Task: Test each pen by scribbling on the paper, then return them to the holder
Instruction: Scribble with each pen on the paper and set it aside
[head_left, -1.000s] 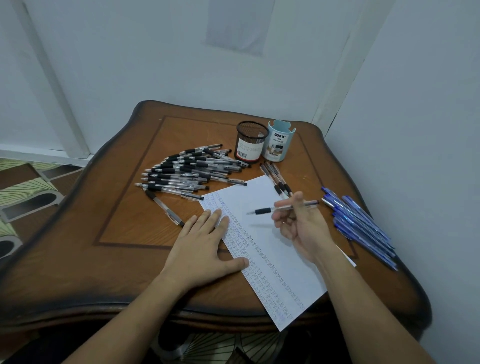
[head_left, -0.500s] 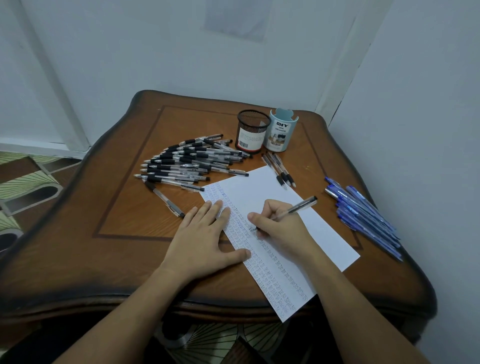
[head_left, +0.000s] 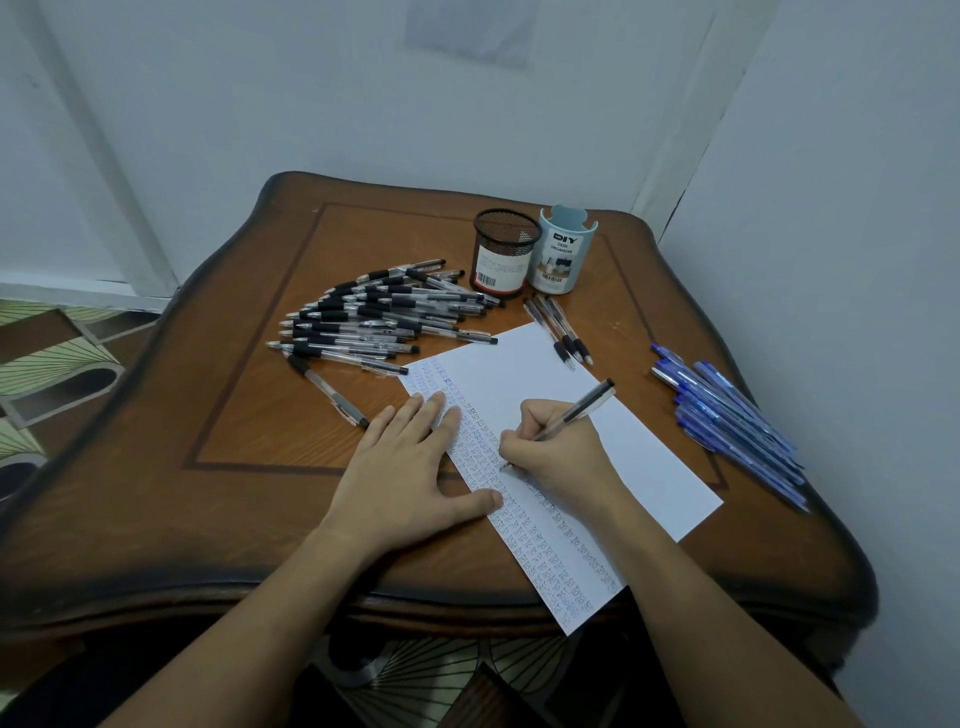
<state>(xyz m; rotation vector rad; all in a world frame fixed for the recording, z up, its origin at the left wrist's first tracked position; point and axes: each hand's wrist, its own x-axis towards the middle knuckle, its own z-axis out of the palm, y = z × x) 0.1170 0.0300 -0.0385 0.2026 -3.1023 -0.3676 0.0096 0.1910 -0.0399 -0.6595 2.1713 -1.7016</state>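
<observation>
On the wooden bench (head_left: 249, 415) the paper (head_left: 524, 374) lies slanted; the left grip (head_left: 410, 467) rests flat, fingers spread, on its edge, while the right grip (head_left: 563, 460) pinches a pen (head_left: 579, 409), tip touching the scribbled rows.

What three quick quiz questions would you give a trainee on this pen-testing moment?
1. True or false: the left hand lies flat, fingers on the paper.
2. The pen in the right hand has its tip: A) touching the paper, B) raised high, C) pointing at the wall.
3. Fill in: the blue pens lie to the ___ of the paper.

Key: 1 true; 2 A; 3 right.
</observation>
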